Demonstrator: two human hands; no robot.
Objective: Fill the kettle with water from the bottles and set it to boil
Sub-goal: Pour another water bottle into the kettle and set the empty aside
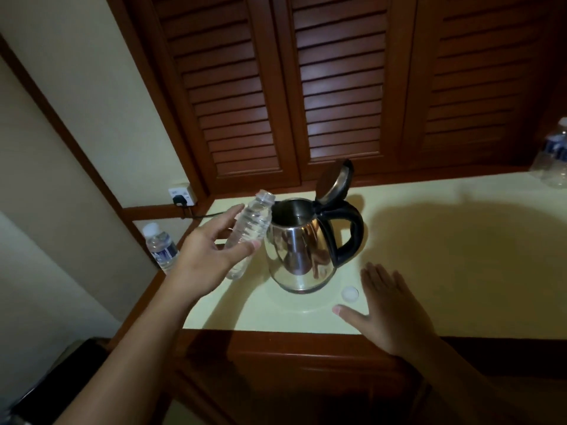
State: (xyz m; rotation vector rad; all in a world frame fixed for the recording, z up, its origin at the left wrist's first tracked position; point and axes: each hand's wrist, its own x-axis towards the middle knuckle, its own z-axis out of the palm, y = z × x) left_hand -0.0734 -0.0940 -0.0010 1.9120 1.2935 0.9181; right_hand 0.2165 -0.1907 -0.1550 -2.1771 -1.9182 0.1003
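Mid-frame, the left hand (211, 256) grasps an uncapped bottle (251, 222) beside the open kettle (300, 256); the right hand (389, 308) lies flat, released. Boiling isn't started, I'd say.

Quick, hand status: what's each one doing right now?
Left hand: holding the uncapped bottle, tipped toward the kettle.
Right hand: open, fingers straight, holding nothing, near the cap.

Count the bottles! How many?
3: an uncapped bottle in the left hand, a capped bottle on the left ledge, a third bottle at the counter's far right. More may be hidden.
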